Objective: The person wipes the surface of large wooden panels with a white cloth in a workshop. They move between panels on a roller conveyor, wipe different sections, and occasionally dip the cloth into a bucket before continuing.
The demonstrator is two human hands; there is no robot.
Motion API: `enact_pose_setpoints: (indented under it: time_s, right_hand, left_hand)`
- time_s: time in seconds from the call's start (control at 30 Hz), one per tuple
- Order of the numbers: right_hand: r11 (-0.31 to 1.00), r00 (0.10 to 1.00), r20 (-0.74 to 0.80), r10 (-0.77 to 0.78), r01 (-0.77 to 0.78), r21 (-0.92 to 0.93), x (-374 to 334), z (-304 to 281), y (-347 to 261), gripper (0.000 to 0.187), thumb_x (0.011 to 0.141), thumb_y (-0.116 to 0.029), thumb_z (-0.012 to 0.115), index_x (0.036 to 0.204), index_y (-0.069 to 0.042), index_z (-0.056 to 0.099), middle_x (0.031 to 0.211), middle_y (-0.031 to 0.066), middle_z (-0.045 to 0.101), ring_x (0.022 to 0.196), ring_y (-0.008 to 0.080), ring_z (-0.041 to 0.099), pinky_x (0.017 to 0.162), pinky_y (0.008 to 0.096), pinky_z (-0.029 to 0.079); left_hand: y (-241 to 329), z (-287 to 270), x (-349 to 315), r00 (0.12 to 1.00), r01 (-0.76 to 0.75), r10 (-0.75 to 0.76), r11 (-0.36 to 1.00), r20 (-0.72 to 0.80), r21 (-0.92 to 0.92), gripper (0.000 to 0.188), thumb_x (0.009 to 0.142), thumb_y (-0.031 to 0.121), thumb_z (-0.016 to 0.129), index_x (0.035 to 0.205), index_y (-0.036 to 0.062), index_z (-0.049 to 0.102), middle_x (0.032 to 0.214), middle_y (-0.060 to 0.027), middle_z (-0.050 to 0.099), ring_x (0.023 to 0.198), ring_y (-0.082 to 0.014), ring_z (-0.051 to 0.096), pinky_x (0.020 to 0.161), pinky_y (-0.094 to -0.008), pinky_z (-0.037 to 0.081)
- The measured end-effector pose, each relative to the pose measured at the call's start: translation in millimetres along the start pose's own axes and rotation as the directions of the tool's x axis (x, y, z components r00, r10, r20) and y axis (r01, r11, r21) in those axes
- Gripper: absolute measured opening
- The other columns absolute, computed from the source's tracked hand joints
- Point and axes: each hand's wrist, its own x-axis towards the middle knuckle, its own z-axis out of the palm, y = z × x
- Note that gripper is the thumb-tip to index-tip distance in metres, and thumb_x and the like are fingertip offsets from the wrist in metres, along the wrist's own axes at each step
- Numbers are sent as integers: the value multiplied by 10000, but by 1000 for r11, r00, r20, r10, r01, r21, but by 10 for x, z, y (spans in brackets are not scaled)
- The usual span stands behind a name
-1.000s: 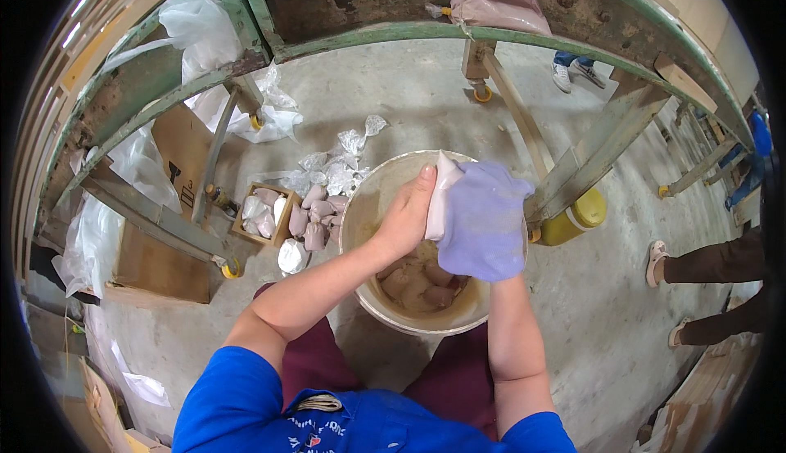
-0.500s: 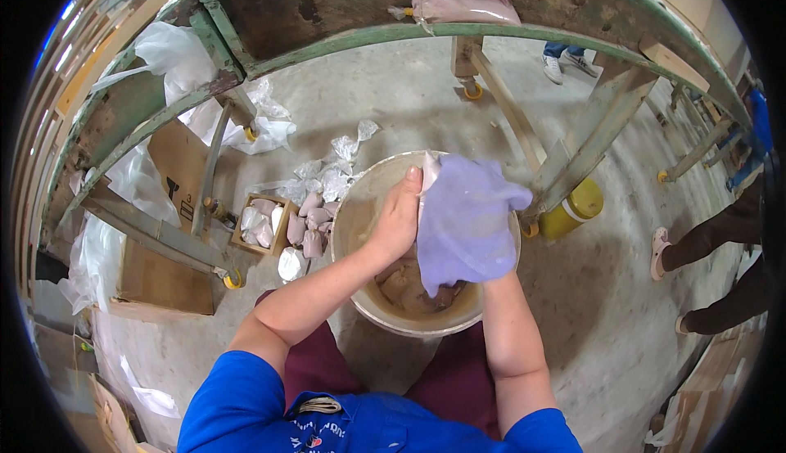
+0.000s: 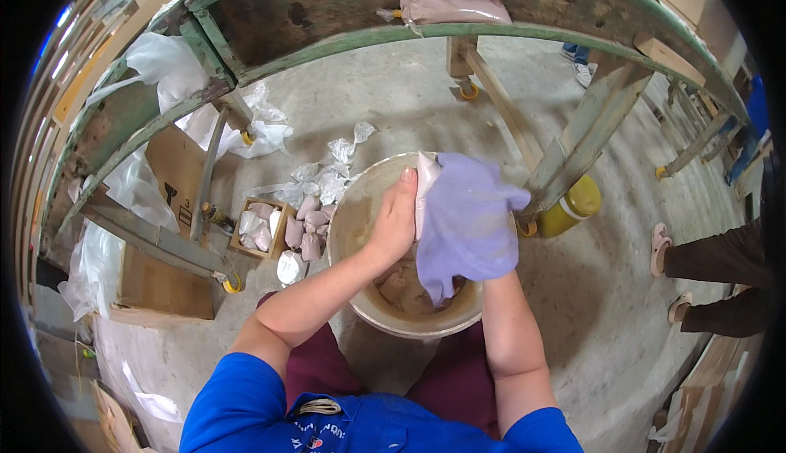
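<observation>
Over a wide tub (image 3: 344, 207), my left hand (image 3: 396, 217) is closed against a pale pink plastic bag (image 3: 425, 187), its thumb upward. The bag stands upright, with a pointed corner at the top. A purple cloth (image 3: 468, 216) drapes over the bag's right side and covers my right hand, so its fingers are hidden. Only my right forearm (image 3: 509, 322) shows, coming out from under the cloth. Brownish powder (image 3: 401, 289) lies in the bottom of the tub.
Left of the tub sit small pink bags (image 3: 311, 228), a wooden box (image 3: 262, 228) of more bags and crumpled clear plastic (image 3: 327, 176). A green-edged bench (image 3: 344, 52) with a large pink bag (image 3: 457, 4) spans the far side. A yellow container (image 3: 577, 205) and a person's legs (image 3: 712, 281) are right.
The cloth hangs slightly lower and more of the pale pink bag shows beside my left hand. The view has shifted a little. At the far side, another person's feet have moved right.
</observation>
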Motion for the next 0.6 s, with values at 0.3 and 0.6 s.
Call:
enact_pose_setpoints:
  time_s: [0.3,0.6]
  right_hand:
    - [740,853,110,511,-501,449,-15,-59,77,244,767,-143,575,996,-59,581,931,90,587,894,260,568,850,367,405]
    - [995,993,74,92,-89,-45,-167,8,80,374,768,-190,617,1091,-25,527,974,121,592,925,262,579,854,346,433]
  left_hand:
    - [104,138,-18,989,116,-131,973,-65,-202,589,983,489,252,918,18,599,779,-26,582,723,-93,522,667,-241,425]
    - [128,83,-42,972,211,-232,921,-26,-326,579,966,519,291,1078,19,561,939,-77,600,795,-121,570,691,-245,460]
